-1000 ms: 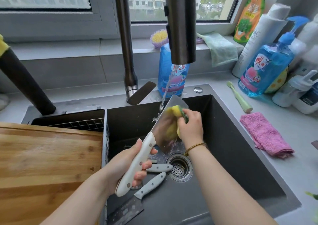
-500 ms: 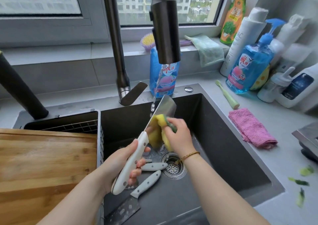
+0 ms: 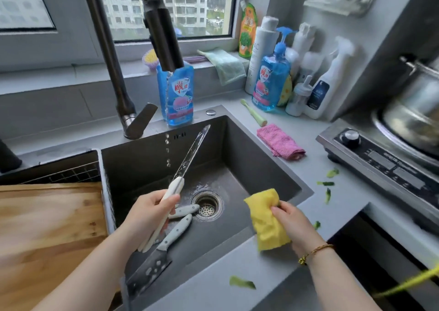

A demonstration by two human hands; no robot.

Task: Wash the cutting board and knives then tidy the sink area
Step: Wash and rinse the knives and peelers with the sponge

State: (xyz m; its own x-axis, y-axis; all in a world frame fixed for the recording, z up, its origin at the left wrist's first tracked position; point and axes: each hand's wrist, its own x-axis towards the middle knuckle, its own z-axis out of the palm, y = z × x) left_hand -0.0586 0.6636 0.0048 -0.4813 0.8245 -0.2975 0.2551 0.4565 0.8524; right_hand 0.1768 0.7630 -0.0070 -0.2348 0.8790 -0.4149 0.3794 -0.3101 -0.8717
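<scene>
Above the sink [image 3: 251, 165], we see the left hand [image 3: 147, 213] curled round the white handle of a raised knife [image 3: 190, 156]. Its blade slants up and away from the hand, turned edge-on to us, with the tip near the sink's back rim. A thin broken stream of water [image 3: 167, 149] falls from the faucet [image 3: 164, 37] just to the left of that blade.

Under the left hand, two more knives lie on the sink floor. A perforated knife [image 3: 152, 268] has its blade toward us, near the wrist. Of a third knife [image 3: 186, 210] we see only the pale handle, which points at the drain [image 3: 207, 206] just right of the hand.

To the right, well apart from the left hand, the right hand [image 3: 293, 225] grips a yellow sponge [image 3: 266, 220]. The fingers are closed on its right side, over the sink's front right corner.

Left of the left hand, the wooden cutting board [image 3: 47, 239] lies flat beside the sink. Beyond the right hand, a pink cloth [image 3: 280, 142] sits on the grey counter [image 3: 337, 206]. Green scraps [image 3: 242, 282] lie on the counter near the right forearm.
</scene>
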